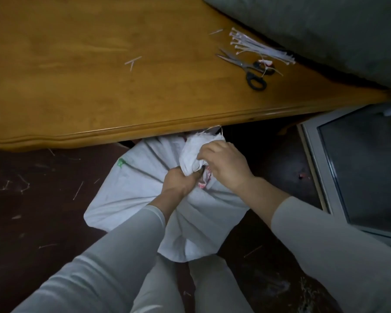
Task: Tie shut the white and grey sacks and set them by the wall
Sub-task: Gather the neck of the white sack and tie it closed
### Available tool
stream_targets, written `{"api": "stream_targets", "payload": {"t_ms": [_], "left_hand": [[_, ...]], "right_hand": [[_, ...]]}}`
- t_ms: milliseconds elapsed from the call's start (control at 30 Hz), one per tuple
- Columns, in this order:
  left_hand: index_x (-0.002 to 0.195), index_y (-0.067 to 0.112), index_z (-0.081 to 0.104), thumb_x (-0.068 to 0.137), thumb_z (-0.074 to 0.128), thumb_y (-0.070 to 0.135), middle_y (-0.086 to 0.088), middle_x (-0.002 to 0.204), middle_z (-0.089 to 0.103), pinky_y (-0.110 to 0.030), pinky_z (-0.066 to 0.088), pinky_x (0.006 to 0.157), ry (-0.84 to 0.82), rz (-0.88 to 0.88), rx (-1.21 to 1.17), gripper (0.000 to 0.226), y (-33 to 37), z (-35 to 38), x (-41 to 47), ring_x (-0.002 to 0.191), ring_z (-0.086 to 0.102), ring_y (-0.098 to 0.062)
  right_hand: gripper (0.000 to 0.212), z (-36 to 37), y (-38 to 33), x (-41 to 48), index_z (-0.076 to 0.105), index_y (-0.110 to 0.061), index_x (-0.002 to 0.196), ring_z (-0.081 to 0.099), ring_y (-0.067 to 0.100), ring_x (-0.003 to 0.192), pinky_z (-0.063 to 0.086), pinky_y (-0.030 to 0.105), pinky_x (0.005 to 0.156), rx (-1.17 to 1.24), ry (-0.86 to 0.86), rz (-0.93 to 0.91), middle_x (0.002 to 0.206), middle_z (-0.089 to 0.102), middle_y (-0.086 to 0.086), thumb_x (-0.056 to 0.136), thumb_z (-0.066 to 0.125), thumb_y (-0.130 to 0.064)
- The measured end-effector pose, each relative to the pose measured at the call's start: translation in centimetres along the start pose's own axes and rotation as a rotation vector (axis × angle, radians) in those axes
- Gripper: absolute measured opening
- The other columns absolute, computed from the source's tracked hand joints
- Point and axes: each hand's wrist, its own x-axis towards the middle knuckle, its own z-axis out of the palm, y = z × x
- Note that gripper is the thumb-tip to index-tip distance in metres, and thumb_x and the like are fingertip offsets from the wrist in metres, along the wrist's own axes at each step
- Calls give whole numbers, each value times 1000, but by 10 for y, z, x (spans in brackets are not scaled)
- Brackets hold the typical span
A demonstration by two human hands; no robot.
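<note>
Two hands work the gathered neck of a white woven plastic sack [145, 199] standing on the dark floor, just under the front edge of the wooden desk [99, 86]. The left hand [178, 180] is closed in a fist around the base of the neck; the right hand [226, 166] is curled over the bunched top just above and right. The neck's long axis rises toward the desk. White cable ties [257, 47] and black-handled scissors [246, 66] lie up-right, nearer the right hand.
</note>
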Motion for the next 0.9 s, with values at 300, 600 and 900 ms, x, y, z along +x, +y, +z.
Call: {"api": "stream_targets", "payload": {"t_ms": [300,600,900], "left_hand": [[117,9,59,83,56,51,-13,123,61,-27,41,77,-56,-25,348,55,24,4,0,111,57,-31],[111,13,61,82,56,55,-9,117,63,-26,40,74,-28,8,407,51,54,13,17,102,59,-28],[108,15,61,78,59,58,-7,113,64,-27,42,73,-14,-27,416,53,56,17,19,95,58,-25]], "right_hand": [[26,-61,46,41,63,-9,110,57,24,105,48,35,85,225,380,537,117,58,9,93,43,-8],[45,-95,132,75,39,-11,139,34,24,135,33,34,110,99,335,762,148,35,8,95,38,-2],[69,-97,174,106,16,-19,149,16,27,143,14,43,119,-58,156,665,155,21,7,89,37,6]]}}
